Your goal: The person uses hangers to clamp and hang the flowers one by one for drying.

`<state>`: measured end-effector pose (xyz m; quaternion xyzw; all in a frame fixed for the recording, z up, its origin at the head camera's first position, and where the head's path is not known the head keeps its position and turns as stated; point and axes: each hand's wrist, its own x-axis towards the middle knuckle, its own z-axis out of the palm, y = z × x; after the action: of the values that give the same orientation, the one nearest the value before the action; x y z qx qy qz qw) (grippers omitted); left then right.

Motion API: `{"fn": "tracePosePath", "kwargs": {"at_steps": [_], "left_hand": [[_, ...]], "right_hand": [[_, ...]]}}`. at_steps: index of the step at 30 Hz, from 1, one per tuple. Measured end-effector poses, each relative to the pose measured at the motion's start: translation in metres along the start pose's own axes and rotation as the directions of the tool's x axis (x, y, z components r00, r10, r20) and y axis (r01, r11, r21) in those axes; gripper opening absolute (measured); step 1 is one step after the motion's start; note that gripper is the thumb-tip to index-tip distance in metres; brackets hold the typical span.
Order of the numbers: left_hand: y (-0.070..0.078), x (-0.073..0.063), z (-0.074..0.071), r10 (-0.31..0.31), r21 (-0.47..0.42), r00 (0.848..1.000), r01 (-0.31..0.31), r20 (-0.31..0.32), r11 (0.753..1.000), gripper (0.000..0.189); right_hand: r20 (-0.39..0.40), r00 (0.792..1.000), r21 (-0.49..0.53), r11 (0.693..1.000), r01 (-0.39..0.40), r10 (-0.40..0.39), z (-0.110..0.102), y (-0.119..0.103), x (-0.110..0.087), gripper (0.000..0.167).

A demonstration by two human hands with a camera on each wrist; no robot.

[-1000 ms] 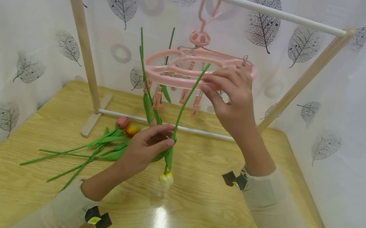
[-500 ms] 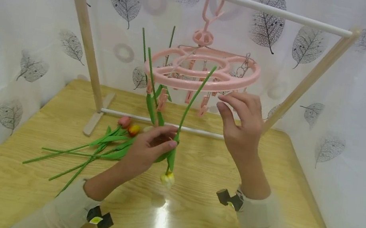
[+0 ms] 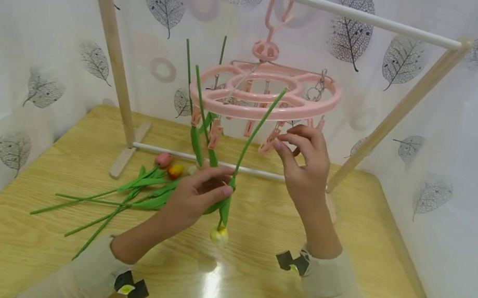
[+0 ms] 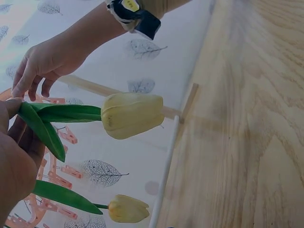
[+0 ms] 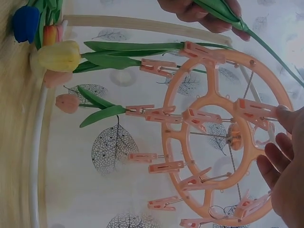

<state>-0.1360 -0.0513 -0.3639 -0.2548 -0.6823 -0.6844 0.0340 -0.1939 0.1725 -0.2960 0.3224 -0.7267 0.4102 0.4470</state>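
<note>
My left hand (image 3: 190, 196) pinches a pale yellow artificial tulip (image 3: 219, 235) by its green stem, below the pink hanger (image 3: 259, 113). The tulip hangs head down, its bare stem end rising in front of the hanger's ring; its bloom (image 4: 133, 115) shows large in the left wrist view. My right hand (image 3: 307, 168) is at the hanger's front right. Its thumb touches the end of a pink clothespin (image 5: 256, 111), which tilts; the other fingers look spread apart. More tulips hang upside down from the hanger's left side, including another yellow one (image 5: 59, 56) and a pink one (image 5: 67, 103).
The hanger hooks over the white rail (image 3: 361, 16) of a wooden-legged rack. Several loose tulips (image 3: 131, 194) lie crossed on the wooden table (image 3: 258, 289) at the left. Other clothespins (image 5: 166, 167) dangle from the ring. A leaf-print curtain (image 3: 422, 190) surrounds the table.
My right hand has dropped from the hanger's ring and then come leftward to a clothespin. That clothespin now leans. My left hand keeps its hold on the tulip, nearly still.
</note>
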Motion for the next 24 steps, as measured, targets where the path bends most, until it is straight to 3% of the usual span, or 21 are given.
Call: {"fn": "tracePosePath", "kwargs": {"at_steps": [5, 12, 18, 24], "left_hand": [[0.001, 0.005, 0.001, 0.008, 0.012, 1.0, -0.008, -0.001, 1.0, 0.039], [0.009, 0.018, 0.006, 0.021, 0.031, 0.999, -0.02, -0.034, 0.999, 0.036], [0.014, 0.028, 0.01, 0.058, 0.03, 0.997, -0.056, -0.059, 0.998, 0.036], [0.012, 0.033, 0.014, 0.089, 0.029, 0.994, -0.087, -0.058, 0.996, 0.036]], "right_hand": [[0.022, 0.989, 0.123, 0.981, -0.151, 0.149, -0.005, -0.002, -0.006, 0.009], [0.055, 0.952, 0.265, 0.915, -0.304, 0.3, -0.007, -0.012, -0.009, 0.008], [0.021, 0.953, 0.41, 0.867, -0.282, 0.301, -0.006, -0.022, -0.012, 0.011], [-0.039, 0.965, 0.442, 0.87, -0.217, 0.26, -0.002, -0.025, -0.013, 0.015]]}}
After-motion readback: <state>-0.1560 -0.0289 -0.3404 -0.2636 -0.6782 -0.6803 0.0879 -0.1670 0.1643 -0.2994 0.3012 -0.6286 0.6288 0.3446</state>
